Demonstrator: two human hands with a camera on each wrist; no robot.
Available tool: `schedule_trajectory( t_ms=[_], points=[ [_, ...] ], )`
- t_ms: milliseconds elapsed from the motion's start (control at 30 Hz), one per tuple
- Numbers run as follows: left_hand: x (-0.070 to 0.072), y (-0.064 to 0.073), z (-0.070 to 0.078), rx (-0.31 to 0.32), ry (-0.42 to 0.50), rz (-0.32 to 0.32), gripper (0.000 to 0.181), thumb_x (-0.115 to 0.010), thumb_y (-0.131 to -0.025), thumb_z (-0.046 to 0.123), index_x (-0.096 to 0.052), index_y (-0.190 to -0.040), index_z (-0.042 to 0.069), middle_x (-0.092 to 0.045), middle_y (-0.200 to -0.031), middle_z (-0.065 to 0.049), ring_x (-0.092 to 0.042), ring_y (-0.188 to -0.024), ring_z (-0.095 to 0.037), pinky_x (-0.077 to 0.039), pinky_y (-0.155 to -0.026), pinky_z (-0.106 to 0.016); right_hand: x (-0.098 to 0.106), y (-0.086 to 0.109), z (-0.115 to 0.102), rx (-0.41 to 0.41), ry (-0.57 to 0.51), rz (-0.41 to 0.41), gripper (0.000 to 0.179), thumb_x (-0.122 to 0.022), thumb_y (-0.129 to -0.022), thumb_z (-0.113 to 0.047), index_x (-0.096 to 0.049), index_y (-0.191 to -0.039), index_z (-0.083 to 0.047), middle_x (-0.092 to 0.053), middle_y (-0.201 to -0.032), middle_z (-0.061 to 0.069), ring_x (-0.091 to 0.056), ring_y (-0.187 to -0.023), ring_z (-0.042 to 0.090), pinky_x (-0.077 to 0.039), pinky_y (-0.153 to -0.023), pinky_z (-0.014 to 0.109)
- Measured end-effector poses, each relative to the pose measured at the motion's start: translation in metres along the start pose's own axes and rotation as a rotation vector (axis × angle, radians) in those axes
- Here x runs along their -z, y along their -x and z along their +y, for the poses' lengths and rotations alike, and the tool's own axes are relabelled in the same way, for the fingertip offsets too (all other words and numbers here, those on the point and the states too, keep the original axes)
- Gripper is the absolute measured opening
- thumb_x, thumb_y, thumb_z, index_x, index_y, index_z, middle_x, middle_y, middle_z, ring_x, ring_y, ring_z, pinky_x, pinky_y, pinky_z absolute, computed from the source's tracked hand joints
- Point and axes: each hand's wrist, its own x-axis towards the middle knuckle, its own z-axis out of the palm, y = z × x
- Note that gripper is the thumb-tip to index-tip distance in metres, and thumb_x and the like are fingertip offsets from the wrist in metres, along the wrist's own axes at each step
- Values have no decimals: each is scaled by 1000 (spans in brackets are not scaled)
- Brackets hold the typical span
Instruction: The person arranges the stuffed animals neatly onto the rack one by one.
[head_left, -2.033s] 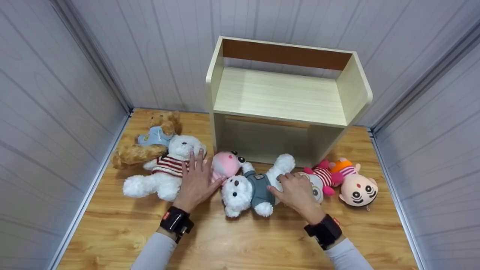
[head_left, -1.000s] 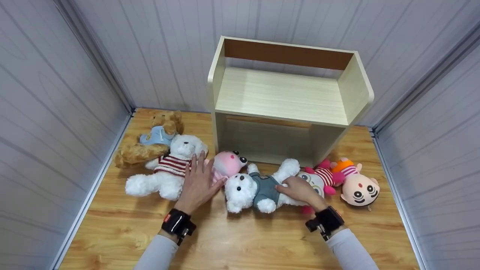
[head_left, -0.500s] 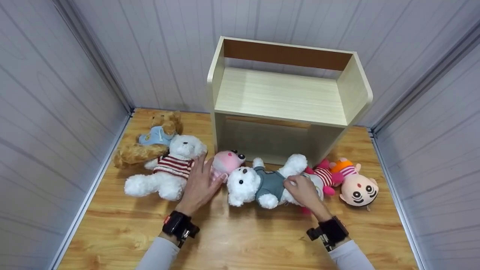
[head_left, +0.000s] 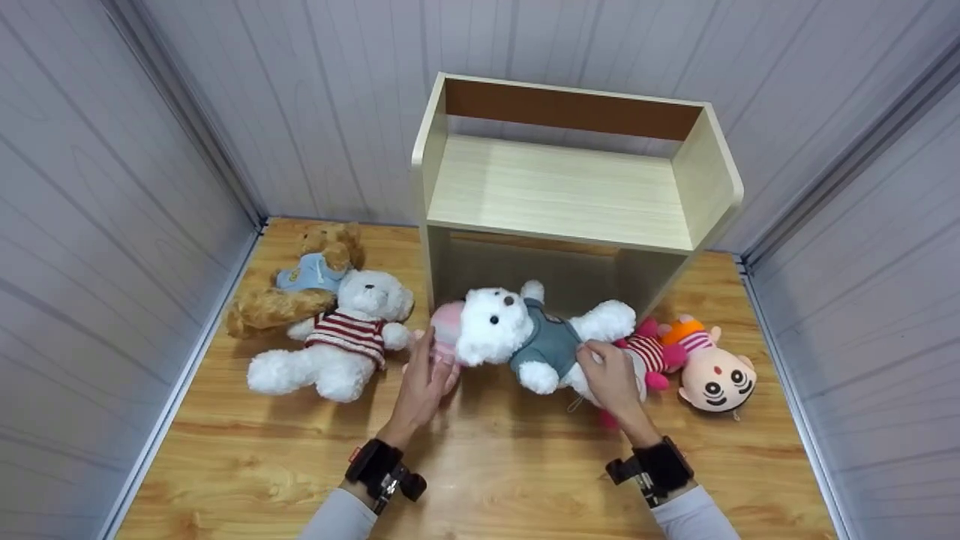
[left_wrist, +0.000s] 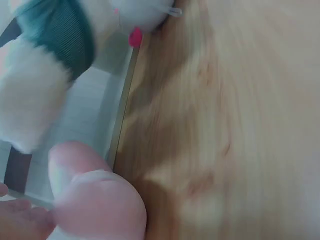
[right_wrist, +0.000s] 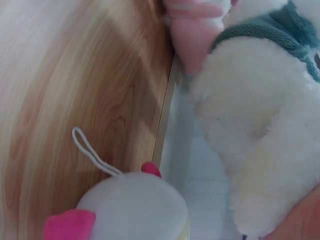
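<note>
My right hand (head_left: 609, 379) grips the white teddy bear (head_left: 496, 322) in a grey-green top near its hip. The bear lies sideways, raised off the floor, its head leftward in front of the shelf's lower opening. In the right wrist view, the bear's fluffy legs (right_wrist: 260, 100) show above the floor. My left hand (head_left: 421, 386) holds a pink plush toy (head_left: 448, 326), its fingers and thumb about the body; the bear's head partly hides it. In the left wrist view, fingertips (left_wrist: 30, 217) touch the pink toy (left_wrist: 107, 207).
A pale wooden shelf unit (head_left: 559, 191) stands behind. To the left lie a white bear in a striped sweater (head_left: 349, 334) and a brown bear (head_left: 281, 307). A white-and-pink toy (head_left: 645, 352) and a round-faced doll (head_left: 718, 382) lie on the right.
The white bear in the grey-green top has moved rightward, then up off the floor in my right hand. My left hand has left the striped bear's side and closed about the pink toy.
</note>
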Motion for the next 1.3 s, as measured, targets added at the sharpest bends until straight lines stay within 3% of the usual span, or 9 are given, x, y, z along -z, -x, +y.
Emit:
schedule_trajectory(
  t_ms=[100,233,467,600,700,800,933,1033,1300],
  points=[
    [-5,2,18,-3,159,-104,58,-48,-101,14,-22,-150,-5,-45,-139,-28,-49,-123,-36,-37,-104,-47,-4,0,-3,-25,-49,41,31,-62,-87,-11,-54,-58,-16,-46,-59,-4,-42,-58,17,-38,-54,32],
    [-12,5,35,-35,291,-252,62,-53,-98,5,-19,-148,-10,-42,-140,-31,-48,-123,-42,-42,-101,-46,-13,0,-7,-2,-66,108,23,-62,-87,-9,-65,-64,-13,-57,-62,-2,-48,-59,17,-43,-56,36],
    [-34,5,43,50,417,-382,99,-73,-88,18,-1,-151,-7,-12,-155,-30,-22,-140,-42,-24,-112,-47,-34,5,-18,-23,-115,180,32,-60,-89,-10,-52,-58,-14,-45,-57,-4,-43,-58,17,-38,-55,32],
    [-50,3,50,78,436,-285,111,-80,-81,18,3,-151,-7,-10,-155,-30,-23,-140,-39,-24,-112,-48,-46,9,-26,-37,-156,201,30,-60,-89,-10,-54,-60,-13,-46,-60,-3,-43,-60,17,-37,-53,31],
    [-62,1,56,76,467,-167,103,-79,-80,9,-5,-151,-5,-21,-152,-27,-29,-137,-35,-25,-112,-44,-54,12,-31,-30,-155,210,26,-60,-89,-10,-57,-64,-12,-48,-61,-2,-45,-60,18,-39,-53,32],
    [-69,0,63,122,450,-83,80,-76,-82,9,-26,-143,-8,-42,-140,-21,-42,-128,-27,-31,-109,-36,-60,15,-36,-24,-150,214,24,-60,-90,-11,-56,-66,-12,-48,-62,-2,-46,-61,18,-39,-54,32],
    [-72,-1,69,257,494,-47,57,-74,-87,20,-46,-128,-7,-55,-125,-13,-52,-114,-21,-39,-102,-33,-66,17,-42,12,-142,216,26,-58,-92,-12,-52,-66,-12,-43,-60,-3,-45,-59,17,-38,-52,32],
    [-74,-5,72,299,572,-30,55,-73,-88,25,-48,-128,-3,-56,-126,-10,-54,-115,-20,-39,-102,-33,-70,19,-44,46,-135,210,27,-56,-92,-11,-50,-67,-12,-42,-60,-4,-45,-58,16,-38,-50,31],
    [-76,-13,72,214,613,28,54,-73,-87,14,-45,-132,-1,-57,-125,-10,-55,-115,-22,-40,-102,-34,-77,22,-45,99,-152,204,23,-55,-92,-9,-52,-70,-12,-45,-61,-3,-48,-58,15,-39,-50,31]
  ],
)
